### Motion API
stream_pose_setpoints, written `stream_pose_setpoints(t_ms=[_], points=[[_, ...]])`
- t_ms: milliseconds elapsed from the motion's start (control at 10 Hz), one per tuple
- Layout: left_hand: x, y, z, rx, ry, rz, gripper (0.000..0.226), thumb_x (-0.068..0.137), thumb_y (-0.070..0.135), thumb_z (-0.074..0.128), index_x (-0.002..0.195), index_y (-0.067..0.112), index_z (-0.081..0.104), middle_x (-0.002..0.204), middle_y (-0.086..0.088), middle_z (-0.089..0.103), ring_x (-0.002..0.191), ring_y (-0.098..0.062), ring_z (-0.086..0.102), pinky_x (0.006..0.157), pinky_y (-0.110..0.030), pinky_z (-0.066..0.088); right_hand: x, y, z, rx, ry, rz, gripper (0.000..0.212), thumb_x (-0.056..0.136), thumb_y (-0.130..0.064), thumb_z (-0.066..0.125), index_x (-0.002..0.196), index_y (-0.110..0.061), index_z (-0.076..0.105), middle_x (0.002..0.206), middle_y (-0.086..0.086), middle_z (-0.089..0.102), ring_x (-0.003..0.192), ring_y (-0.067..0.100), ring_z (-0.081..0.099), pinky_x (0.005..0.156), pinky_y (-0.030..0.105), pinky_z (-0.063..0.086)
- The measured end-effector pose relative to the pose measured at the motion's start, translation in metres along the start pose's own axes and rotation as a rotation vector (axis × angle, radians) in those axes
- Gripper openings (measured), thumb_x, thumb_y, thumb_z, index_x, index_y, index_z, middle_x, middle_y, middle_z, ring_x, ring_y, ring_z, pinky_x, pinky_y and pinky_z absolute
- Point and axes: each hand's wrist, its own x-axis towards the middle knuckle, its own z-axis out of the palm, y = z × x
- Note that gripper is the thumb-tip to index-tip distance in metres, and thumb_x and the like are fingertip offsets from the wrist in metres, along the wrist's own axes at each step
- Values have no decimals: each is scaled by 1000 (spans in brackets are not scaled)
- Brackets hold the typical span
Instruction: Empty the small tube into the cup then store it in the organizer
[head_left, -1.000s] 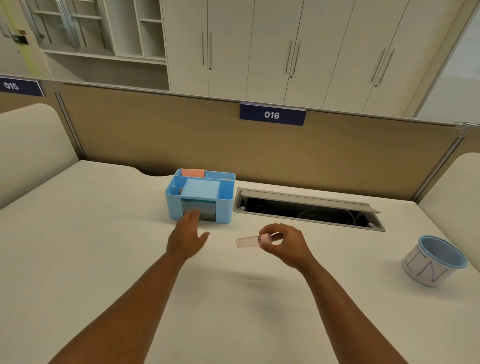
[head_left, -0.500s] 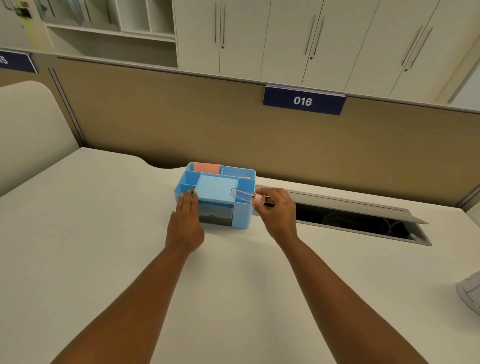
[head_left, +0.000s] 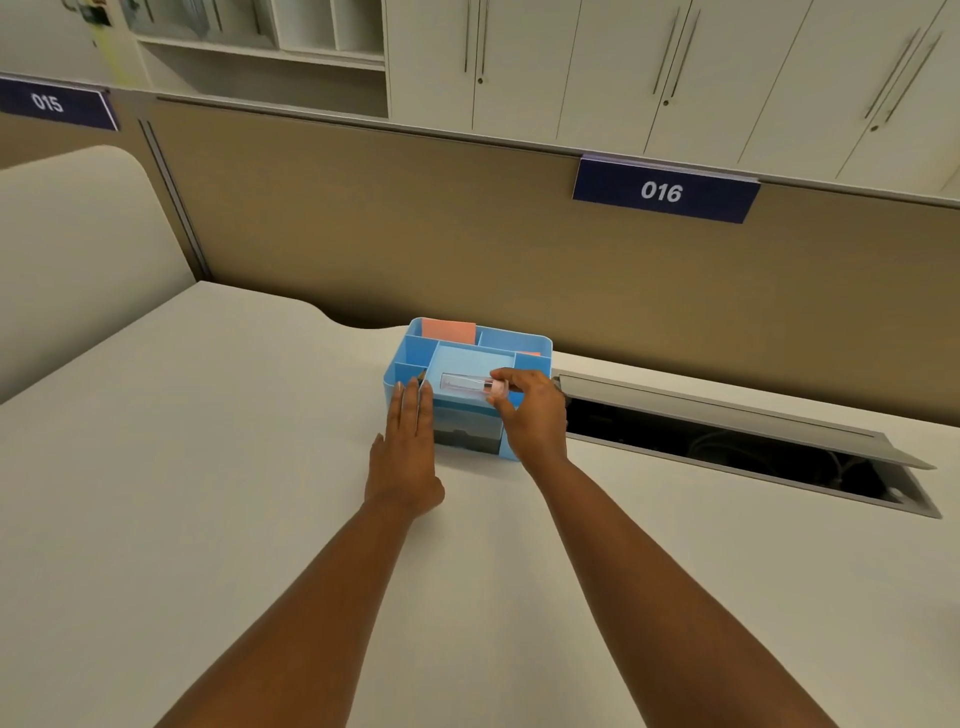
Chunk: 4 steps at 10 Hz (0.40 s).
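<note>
One tube (head_left: 464, 383), one organizer (head_left: 524, 344)

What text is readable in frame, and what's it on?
"016": white digits on the dark blue sign clipped to the top of the brown partition.
"015": same style sign on the partition at far left.
Blue organizer and tube: no readable text.

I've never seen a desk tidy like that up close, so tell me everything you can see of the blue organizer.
The blue organizer is a light blue, plastic-looking box with rounded corners, split into open compartments around a flat central tray. Pink notes stand in its back compartment. A dark drawer front shows low on its near side. It sits upright on the white desk. The left hand rests flat against its front; the right hand lays a clear small tube on the tray.
</note>
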Motion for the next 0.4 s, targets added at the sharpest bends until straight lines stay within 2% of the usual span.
stream_pose_setpoints(t_ms=[100,200,300,400], points=[[0,-1,-3,8,-21,7,104,78,7,63,140,21,-20,155,2,-19,144,-22,-13,105,-41,43,-2,-1,-2,4,-10,-10,38,86,-22,60,121,-13,54,129,13,54,118,23,50,86,23,45],[-1,1,-9,28,-40,17,102,79,7,62,140,21,-19,155,3,-19,144,-22,-12,98,-31,44,-5,-3,-16,0,14,-11,39,87,-26,57,123,-12,53,134,12,51,121,25,47,97,34,43],[1,4,-18,-12,-53,-6,96,81,4,59,142,21,-13,156,2,-14,144,-22,-8,103,-33,41,-6,0,-38,-158,45,-58,37,90,-23,52,126,-12,51,135,11,51,123,24,46,103,37,38],[1,8,-33,4,-39,6,89,82,2,56,143,19,-7,157,-1,-6,145,-24,-2,114,-45,27,-13,3,-64,-317,63,-57,42,92,-25,47,132,-13,42,143,9,43,133,23,34,109,36,30]])
